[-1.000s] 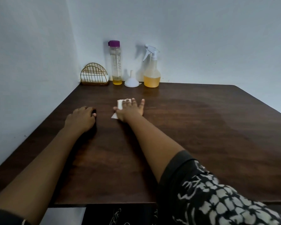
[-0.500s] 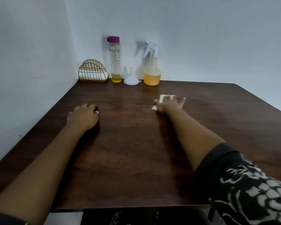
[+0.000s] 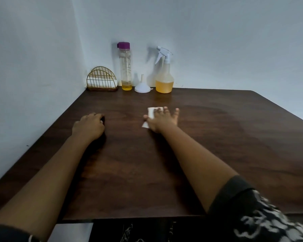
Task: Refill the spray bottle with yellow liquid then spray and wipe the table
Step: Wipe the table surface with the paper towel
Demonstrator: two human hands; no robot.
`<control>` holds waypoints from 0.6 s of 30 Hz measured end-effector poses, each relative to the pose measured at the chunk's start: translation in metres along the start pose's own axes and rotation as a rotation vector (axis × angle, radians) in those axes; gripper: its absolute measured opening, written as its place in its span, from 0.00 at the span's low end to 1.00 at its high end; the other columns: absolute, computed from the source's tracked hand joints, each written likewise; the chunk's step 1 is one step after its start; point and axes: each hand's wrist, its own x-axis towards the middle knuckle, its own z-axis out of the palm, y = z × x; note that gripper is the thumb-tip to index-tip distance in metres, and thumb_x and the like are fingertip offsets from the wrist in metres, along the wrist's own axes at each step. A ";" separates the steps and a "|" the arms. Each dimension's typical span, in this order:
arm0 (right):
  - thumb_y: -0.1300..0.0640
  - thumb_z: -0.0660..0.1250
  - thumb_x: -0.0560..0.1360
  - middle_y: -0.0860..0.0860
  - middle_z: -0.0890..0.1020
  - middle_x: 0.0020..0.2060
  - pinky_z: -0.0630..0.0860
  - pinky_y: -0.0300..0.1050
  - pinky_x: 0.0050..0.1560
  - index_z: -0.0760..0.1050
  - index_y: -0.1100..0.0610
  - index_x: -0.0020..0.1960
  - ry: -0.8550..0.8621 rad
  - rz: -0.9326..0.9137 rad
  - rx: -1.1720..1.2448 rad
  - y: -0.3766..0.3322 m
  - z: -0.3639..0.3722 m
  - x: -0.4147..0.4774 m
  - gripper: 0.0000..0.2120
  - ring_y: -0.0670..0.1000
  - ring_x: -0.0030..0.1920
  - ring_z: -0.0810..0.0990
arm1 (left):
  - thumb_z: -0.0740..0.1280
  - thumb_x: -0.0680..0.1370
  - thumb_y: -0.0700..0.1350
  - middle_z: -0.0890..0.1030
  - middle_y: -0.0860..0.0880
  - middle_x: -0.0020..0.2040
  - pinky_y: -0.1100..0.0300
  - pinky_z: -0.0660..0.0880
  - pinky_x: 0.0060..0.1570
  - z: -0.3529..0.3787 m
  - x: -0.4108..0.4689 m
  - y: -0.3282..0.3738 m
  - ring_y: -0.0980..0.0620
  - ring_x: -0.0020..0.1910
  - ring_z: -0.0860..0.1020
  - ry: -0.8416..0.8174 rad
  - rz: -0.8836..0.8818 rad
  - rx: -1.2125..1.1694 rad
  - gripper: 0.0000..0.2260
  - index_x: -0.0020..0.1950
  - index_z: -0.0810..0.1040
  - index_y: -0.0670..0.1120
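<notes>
My right hand point(image 3: 163, 120) lies flat on a white folded napkin point(image 3: 151, 113), pressing it onto the dark wooden table point(image 3: 217, 145) near the middle. Its fingers are spread over the napkin. My left hand point(image 3: 88, 126) rests on the table to the left, fingers curled, holding nothing that I can see. At the back stands the spray bottle point(image 3: 164, 74) with a white trigger head and yellow liquid in its lower part. Left of it sit a white funnel point(image 3: 142, 85), mouth down, and a tall clear bottle point(image 3: 125, 67) with a purple cap and a little yellow liquid.
A gold wire napkin holder point(image 3: 102, 82) with white napkins stands in the back left corner against the walls. The table meets the wall on the left and at the back. A duller damp-looking patch spreads over the table's right half.
My right hand slid the napkin right from the middle, then back left a little. My left hand has stayed in place.
</notes>
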 end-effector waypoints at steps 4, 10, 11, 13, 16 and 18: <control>0.34 0.37 0.77 0.49 0.45 0.77 0.31 0.66 0.67 0.43 0.53 0.77 -0.027 0.213 0.025 0.104 0.000 -0.022 0.35 0.51 0.76 0.40 | 0.53 0.82 0.48 0.64 0.45 0.73 0.45 0.65 0.64 -0.001 -0.007 0.006 0.43 0.70 0.64 -0.024 0.005 0.003 0.19 0.73 0.63 0.50; 0.36 0.39 0.78 0.53 0.45 0.77 0.31 0.66 0.68 0.43 0.57 0.77 -0.023 0.136 0.008 0.055 0.001 -0.046 0.35 0.52 0.76 0.40 | 0.53 0.82 0.48 0.64 0.46 0.73 0.45 0.65 0.64 -0.003 -0.024 0.028 0.43 0.70 0.64 -0.067 0.074 0.025 0.20 0.74 0.62 0.50; 0.36 0.39 0.78 0.54 0.46 0.77 0.31 0.65 0.68 0.43 0.58 0.77 -0.004 0.069 0.014 0.033 0.003 -0.053 0.36 0.53 0.76 0.41 | 0.53 0.82 0.48 0.64 0.46 0.73 0.45 0.66 0.63 -0.004 -0.026 0.030 0.43 0.70 0.64 -0.068 0.078 0.021 0.19 0.73 0.62 0.50; 0.35 0.40 0.78 0.54 0.46 0.77 0.30 0.64 0.68 0.43 0.59 0.77 0.024 -0.058 0.029 -0.010 0.009 -0.071 0.36 0.52 0.76 0.42 | 0.53 0.82 0.48 0.65 0.46 0.73 0.45 0.66 0.63 -0.005 -0.030 0.032 0.43 0.70 0.64 -0.061 0.078 0.010 0.19 0.73 0.63 0.50; 0.34 0.39 0.77 0.54 0.45 0.77 0.25 0.63 0.65 0.42 0.58 0.77 0.022 -0.152 0.032 -0.050 0.018 -0.100 0.37 0.52 0.76 0.40 | 0.54 0.81 0.47 0.65 0.46 0.73 0.45 0.66 0.63 -0.005 -0.033 0.028 0.43 0.69 0.65 -0.031 0.091 -0.018 0.19 0.73 0.64 0.51; 0.34 0.38 0.77 0.53 0.45 0.77 0.23 0.63 0.64 0.42 0.57 0.77 0.012 -0.149 0.026 -0.048 0.021 -0.111 0.37 0.52 0.76 0.38 | 0.54 0.81 0.48 0.65 0.46 0.73 0.45 0.66 0.63 -0.004 -0.034 0.026 0.44 0.70 0.65 -0.019 0.105 -0.012 0.19 0.73 0.64 0.51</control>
